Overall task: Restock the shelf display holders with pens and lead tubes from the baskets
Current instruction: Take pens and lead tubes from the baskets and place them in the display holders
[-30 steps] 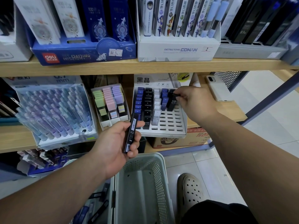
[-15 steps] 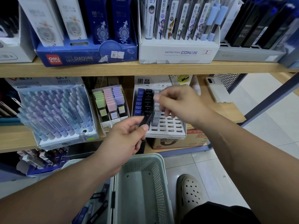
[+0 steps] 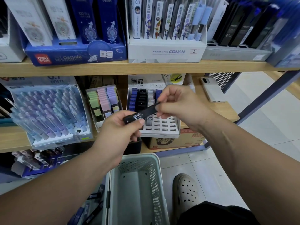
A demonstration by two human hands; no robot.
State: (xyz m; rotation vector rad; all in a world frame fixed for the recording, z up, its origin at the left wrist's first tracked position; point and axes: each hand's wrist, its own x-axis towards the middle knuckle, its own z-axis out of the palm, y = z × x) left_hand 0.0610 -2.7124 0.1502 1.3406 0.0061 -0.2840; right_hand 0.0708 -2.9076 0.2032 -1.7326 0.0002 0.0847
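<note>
While both hands hold it, the black lead tube [image 3: 142, 113] hangs slanted in the air just in front of the white slotted holder [image 3: 162, 134]. Its lower end is gripped between the thumb and curled fingers of the left hand [image 3: 120, 129]. Its upper end is pinched by the thumb and fingertips of the right hand [image 3: 178, 103]. The tube is a slim, flat-sided stick of glossy plastic with white print near its lower end.

The holder is a tilted grid of rectangular slots. Blue, black and pale tubes stand in its back rows.

Left of the holder sits a narrow tray of pastel blocks [image 3: 103, 101] in green, pink and purple, and further left a tiered stand of translucent pens [image 3: 48, 111]. Right of the holder a white phone [image 3: 211, 89] lies flat on the wooden shelf board [image 3: 227, 111]. Below the holder are a cardboard box [image 3: 175, 142] and a pale green perforated plastic basket [image 3: 155, 172].
</note>
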